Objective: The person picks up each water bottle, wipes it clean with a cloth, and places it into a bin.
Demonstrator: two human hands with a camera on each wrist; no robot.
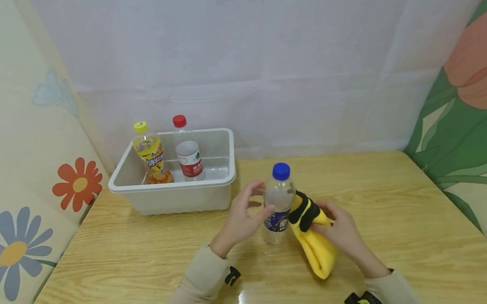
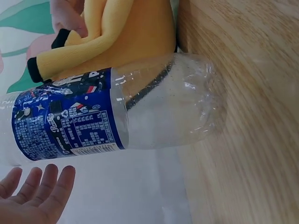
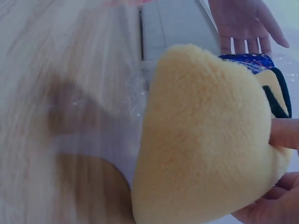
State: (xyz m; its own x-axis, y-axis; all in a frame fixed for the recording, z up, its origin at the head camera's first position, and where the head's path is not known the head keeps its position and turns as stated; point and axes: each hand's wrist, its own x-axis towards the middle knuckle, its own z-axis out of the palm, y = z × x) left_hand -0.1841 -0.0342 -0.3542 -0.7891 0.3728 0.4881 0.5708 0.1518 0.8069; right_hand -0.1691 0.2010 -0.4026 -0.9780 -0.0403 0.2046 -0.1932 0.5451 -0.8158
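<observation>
A clear plastic bottle (image 1: 279, 196) with a blue cap and a dark blue label stands upright on the table. My left hand (image 1: 247, 217) is at its left side, fingers spread around it without closing. In the left wrist view, the fingers (image 2: 58, 186) show a gap to the bottle's label (image 2: 70, 114). To the right of the bottle, my right hand (image 1: 337, 226) pinches a soft yellow plush toy (image 1: 317, 252) with black-ended limbs. Seen from the right wrist, the plush toy (image 3: 201, 135) fills the middle and partly hides the bottle.
A light grey plastic bin (image 1: 180, 197) stands at the back left of the wooden table (image 1: 103, 270). Inside it are a bottle with a yellow cap (image 1: 151, 155) and one with a red cap (image 1: 189, 158). White cloth (image 1: 259, 58) hangs behind the table.
</observation>
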